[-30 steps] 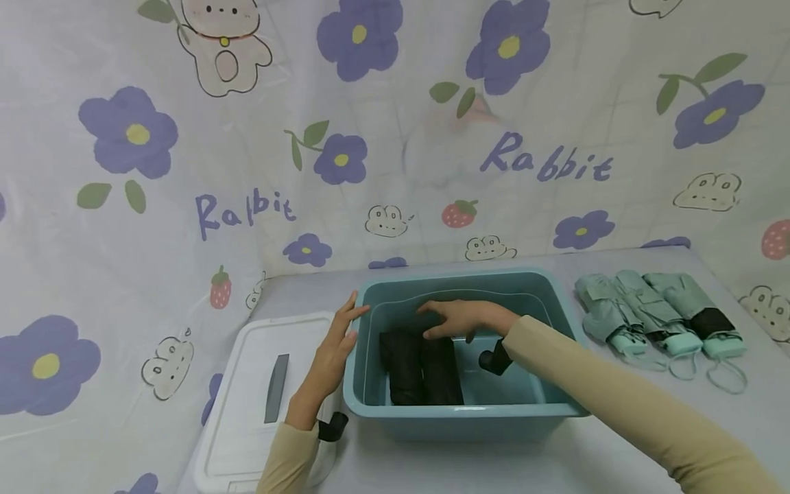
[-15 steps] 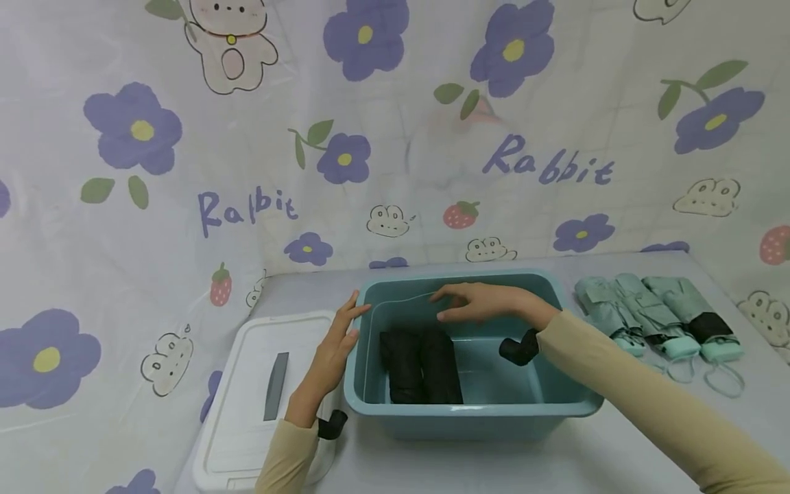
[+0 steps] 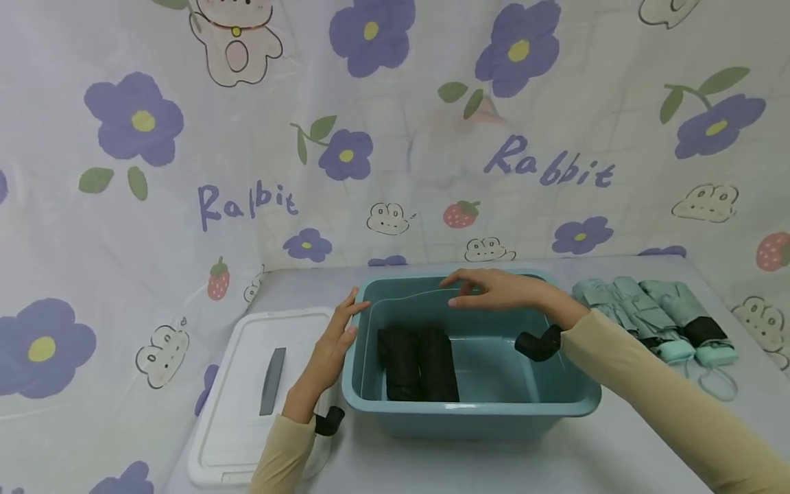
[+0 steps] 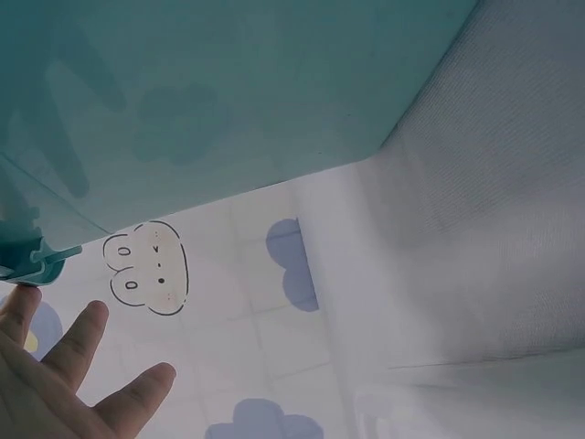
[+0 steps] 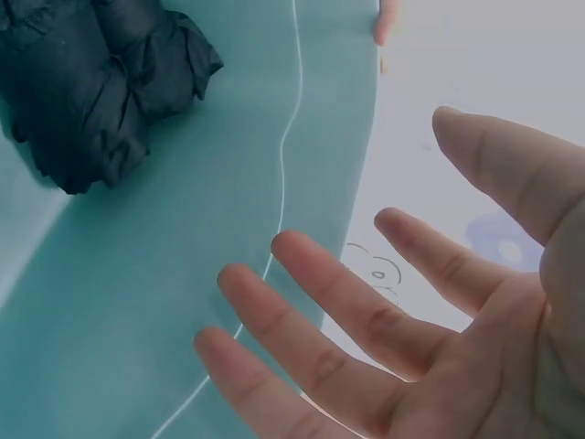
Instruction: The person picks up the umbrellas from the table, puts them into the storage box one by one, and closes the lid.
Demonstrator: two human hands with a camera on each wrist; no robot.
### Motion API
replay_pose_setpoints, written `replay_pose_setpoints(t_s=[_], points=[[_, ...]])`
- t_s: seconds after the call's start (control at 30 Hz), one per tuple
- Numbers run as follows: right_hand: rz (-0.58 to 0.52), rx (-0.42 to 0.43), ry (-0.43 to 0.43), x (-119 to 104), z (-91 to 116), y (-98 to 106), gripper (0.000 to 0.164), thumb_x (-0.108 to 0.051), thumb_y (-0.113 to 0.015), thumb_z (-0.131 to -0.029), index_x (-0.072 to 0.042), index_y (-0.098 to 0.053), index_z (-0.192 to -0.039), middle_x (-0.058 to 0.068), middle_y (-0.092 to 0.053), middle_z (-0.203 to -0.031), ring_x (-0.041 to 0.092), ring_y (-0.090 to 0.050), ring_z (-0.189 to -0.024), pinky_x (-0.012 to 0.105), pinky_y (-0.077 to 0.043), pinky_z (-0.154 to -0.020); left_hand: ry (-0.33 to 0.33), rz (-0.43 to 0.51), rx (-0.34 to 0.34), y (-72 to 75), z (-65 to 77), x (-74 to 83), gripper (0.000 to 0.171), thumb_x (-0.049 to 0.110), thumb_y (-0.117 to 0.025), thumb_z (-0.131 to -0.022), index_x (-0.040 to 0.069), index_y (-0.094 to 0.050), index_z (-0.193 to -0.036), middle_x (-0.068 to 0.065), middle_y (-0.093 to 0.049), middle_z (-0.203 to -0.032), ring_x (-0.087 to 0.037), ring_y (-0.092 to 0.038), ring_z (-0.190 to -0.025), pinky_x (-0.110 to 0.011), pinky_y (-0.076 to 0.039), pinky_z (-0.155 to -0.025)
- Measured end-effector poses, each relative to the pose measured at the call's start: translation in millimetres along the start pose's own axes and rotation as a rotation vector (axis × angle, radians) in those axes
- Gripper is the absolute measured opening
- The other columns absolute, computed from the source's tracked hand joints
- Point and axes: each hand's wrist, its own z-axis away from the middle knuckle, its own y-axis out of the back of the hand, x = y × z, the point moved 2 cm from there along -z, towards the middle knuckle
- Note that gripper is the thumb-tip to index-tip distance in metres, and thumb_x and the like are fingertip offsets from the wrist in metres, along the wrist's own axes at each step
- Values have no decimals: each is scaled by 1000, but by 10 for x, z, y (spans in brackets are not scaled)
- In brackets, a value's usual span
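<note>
My right grip [image 3: 503, 288] hangs empty, fingers spread, over the tub's [image 3: 487, 409] twelve-o'clock side; my left grip [image 3: 332, 346], fingers extended, touches its nine-o'clock rim, seemingly steadying it. Two black bundles [image 3: 439, 367] lie inside at nine o'clock, likely side by side to save room.

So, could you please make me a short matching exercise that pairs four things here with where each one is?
Things:
1. Lid
2. Black bundles
3. Green umbrellas
4. Right hand

Places:
A. Over the tub, holding nothing
B. On the table, to the right of the tub
C. On the table, to the left of the tub
D. Inside the tub, side by side at its left end

Right pairs: 1-C, 2-D, 3-B, 4-A
</note>
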Motion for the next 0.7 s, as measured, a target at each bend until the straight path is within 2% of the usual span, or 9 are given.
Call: replay_pose_setpoints(t_s=[0.03,0.13,0.33,0.47,0.57,0.7], points=[[-1,3,5,-1,10,2,49,-34,-53,-94,-11,-43,-136,12,-58,-115,29,-59,-101,37,-49,-79,-3,-3,2,-10,2,-58,43,30,-32,-101,19,-35,-143,-2,-12,-156,-26,-13,-142,-64,-19,-103],[-5,14,9,2,48,11,48,-33,-53,-94,-11,-43,-136,13,-57,-116,29,-60,-101,38,-49,-80,-5,-5,2,-5,6,-63,44,37,-30,-101,22,-35,-143,1,-12,-156,-24,-12,-142,-64,-20,-103],[-8,84,41,33,121,60,45,-30,-54,-94,-9,-46,-133,18,-57,-118,30,-62,-100,40,-51,-80,2,-11,0,20,-7,-32,42,23,-33,-101,17,-35,-142,-4,-12,-156,-25,-12,-142,-62,-22,-104],[-16,111,18,54,187,116,46,-31,-56,-93,-11,-45,-133,17,-57,-118,31,-61,-102,41,-51,-81,-2,-5,-4,57,-9,129,42,14,-34,-100,8,-36,-141,-12,-13,-155,-31,-13,-142,-63,-18,-104],[-14,122,-10,67,238,161,49,-33,-57,-92,-13,-44,-135,15,-58,-117,31,-61,-103,42,-51,-82,-3,-11,-3,80,-8,263,41,15,-34,-100,5,-37,-140,-16,-15,-154,-35,-14,-141,-64,-18,-104],[-9,138,-14,82,314,226,49,-34,-57,-92,-13,-44,-134,16,-57,-117,31,-60,-103,43,-51,-81,1,-15,1,83,-8,329,41,14,-34,-99,3,-38,-139,-17,-16,-153,-35,-15,-140,-64,-19,-104]])
